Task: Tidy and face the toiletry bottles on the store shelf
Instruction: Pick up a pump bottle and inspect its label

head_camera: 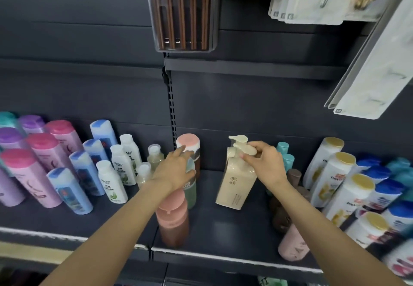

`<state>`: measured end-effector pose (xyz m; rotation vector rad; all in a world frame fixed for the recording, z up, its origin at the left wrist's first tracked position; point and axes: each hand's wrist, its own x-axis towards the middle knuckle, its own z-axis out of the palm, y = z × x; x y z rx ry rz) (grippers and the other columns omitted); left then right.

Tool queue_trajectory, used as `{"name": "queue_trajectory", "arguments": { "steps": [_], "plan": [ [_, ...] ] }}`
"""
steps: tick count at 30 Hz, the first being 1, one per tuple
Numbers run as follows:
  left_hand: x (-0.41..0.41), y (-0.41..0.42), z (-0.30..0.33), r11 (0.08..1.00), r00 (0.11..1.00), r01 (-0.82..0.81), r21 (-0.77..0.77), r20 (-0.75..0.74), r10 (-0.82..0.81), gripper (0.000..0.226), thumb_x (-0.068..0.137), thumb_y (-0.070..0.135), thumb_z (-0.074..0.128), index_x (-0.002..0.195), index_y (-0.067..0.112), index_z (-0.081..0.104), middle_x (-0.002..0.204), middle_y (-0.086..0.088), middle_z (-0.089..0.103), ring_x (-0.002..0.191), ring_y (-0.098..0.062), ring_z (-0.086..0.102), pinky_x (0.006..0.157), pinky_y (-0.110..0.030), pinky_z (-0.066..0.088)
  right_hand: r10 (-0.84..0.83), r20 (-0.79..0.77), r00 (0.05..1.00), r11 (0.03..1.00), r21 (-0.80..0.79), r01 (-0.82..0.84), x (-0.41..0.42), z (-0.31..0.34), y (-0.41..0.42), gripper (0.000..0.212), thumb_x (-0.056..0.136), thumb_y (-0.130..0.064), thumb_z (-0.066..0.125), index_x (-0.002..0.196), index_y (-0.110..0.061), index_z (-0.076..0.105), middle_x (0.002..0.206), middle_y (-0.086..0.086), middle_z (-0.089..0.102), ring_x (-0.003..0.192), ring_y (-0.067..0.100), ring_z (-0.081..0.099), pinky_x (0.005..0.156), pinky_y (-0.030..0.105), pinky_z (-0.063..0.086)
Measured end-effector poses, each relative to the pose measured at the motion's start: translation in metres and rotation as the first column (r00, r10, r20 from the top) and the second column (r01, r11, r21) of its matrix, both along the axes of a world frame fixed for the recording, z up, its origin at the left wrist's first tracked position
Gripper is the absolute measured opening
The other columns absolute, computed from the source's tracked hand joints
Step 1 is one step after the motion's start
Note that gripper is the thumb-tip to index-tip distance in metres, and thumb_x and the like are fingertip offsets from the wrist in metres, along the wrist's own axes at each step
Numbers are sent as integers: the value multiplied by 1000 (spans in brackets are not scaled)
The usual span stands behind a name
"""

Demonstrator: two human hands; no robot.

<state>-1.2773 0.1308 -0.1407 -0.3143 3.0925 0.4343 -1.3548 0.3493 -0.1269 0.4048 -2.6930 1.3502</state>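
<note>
Cream pump bottle [237, 182] under right hand [266, 162]

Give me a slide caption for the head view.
Right hand grips the cream pump bottle while left hand holds the green bottle on the dark shelf.

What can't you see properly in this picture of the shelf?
- Green bottle, head view: mostly hidden under the left hand.
- Brown bottles, head view: partly covered by the right forearm; labels unreadable.
- Bottles at the right edge: blurred and cut off.
- Cream pump bottle: label print too small; the right hand covers part of the pump.
</note>
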Motion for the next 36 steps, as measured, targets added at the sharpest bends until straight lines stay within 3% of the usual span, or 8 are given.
{"name": "queue_trajectory", "arguments": {
  "steps": [4, 8, 13, 16, 20, 28, 31, 36],
  "plan": [
    [-2, 15, 10, 963, 977, 145, 229, -190, -101, 50, 92, 35, 56, 138, 19, 42, 141, 1, 44, 127, -18, 43, 104, -25, 33, -61, 2, 998, 970, -234, 60, 9, 32, 3, 33, 73, -31, 78, 101, -15, 70, 87, -5, 70, 83, 10, 65, 78, 29, 53],
    [-3, 28, 29, 772, 994, 109, 626, -88, -69, 46, 92, 40, 54, 132, 17, 50, 130, 3, 55, 118, -9, 51, 96, -17, 34, -33, 130, 991, 842, -530, 98, 10, 60, 14, 25, 76, -22, 76, 100, -13, 72, 83, -3, 71, 73, 6, 65, 64, 23, 52],
    [-10, 21, 49, 563, 986, -140, 815, 166, 6, 51, 93, 52, 44, 116, 10, 59, 97, -6, 66, 90, -17, 65, 89, -31, 51, 47, 163, 986, 645, -758, 95, 16, 81, 24, 25, 85, -13, 67, 106, 0, 67, 76, 8, 62, 44, 1, 51, 46, 12, 42],
    [-5, 20, 51, 307, 900, -340, 889, 402, -169, 62, 90, 62, 37, 119, 11, 57, 96, -10, 69, 83, -24, 69, 83, -37, 54, 27, 157, 987, 598, -794, 110, 17, 90, 20, 24, 84, -16, 68, 104, -3, 68, 84, 9, 65, 54, 2, 59, 51, 13, 47],
    [-1, 20, 51, -27, 903, -408, 912, 400, -156, 52, 90, 49, 49, 121, 8, 55, 107, -19, 64, 95, -38, 66, 78, -46, 57, 28, 132, 991, 575, -813, 93, 21, 95, 15, 23, 85, -14, 67, 105, -4, 68, 90, 9, 69, 69, 6, 66, 60, 15, 52],
    [1, 22, 56, 118, 972, -153, 981, 128, 197, 35, 88, 29, 62, 103, -2, 63, 93, -10, 67, 84, -19, 65, 63, -29, 59, 110, 57, 992, 661, -750, -30, 31, 97, 24, 24, 96, -13, 51, 117, -12, 62, 110, 2, 68, 103, 10, 65, 81, 17, 54],
    [0, 17, 52, 155, 953, -69, 986, 19, 304, 37, 85, 28, 67, 104, -3, 65, 102, -10, 67, 93, -21, 62, 80, -35, 56, 178, 48, 983, 680, -728, -88, 34, 99, 27, 21, 96, -13, 49, 108, -24, 63, 107, -8, 67, 107, 7, 62, 87, 18, 52],
    [7, 8, 50, 123, 915, 15, 992, -63, 399, 27, 78, 23, 74, 94, 2, 68, 97, -15, 66, 89, -26, 62, 86, -42, 53, 355, 171, 919, 577, -813, -72, 36, 99, 38, 38, 96, -7, 48, 134, -10, 48, 127, 4, 60, 113, 19, 61, 92, 25, 52]
  ]
}}
